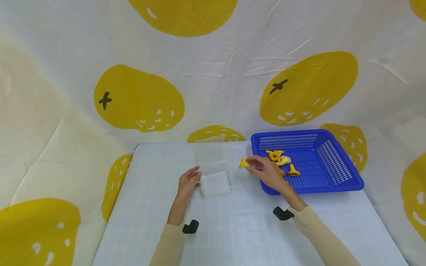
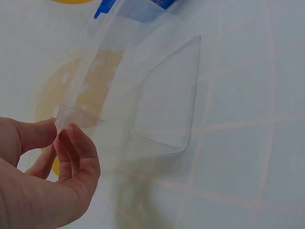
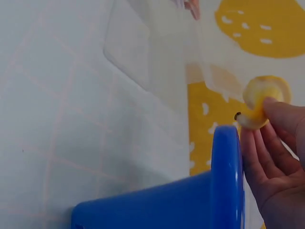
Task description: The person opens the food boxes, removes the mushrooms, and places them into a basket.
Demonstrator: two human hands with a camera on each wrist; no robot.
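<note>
In the head view my left hand (image 1: 188, 181) is at the left side of a clear plastic box (image 1: 215, 184), whose hinged lid (image 1: 210, 157) stands open behind it. Thumb and fingers of the left hand (image 2: 71, 167) pinch the box's thin clear edge (image 2: 71, 105) in the left wrist view. To the right of the box, my right hand (image 1: 266, 171) holds a small yellow toy banana (image 1: 243, 163) in the air. Seen from the right wrist, the toy banana (image 3: 259, 102) has a dark tip and sits between thumb and fingers.
A blue plastic basket (image 1: 346, 183) stands at the back right, its near-left rim under my right forearm. Several yellow and orange toy pieces (image 1: 283, 160) lie in its left part. Behind the light checked tabletop (image 1: 233, 229) hangs a fruit-print cloth (image 1: 216, 92).
</note>
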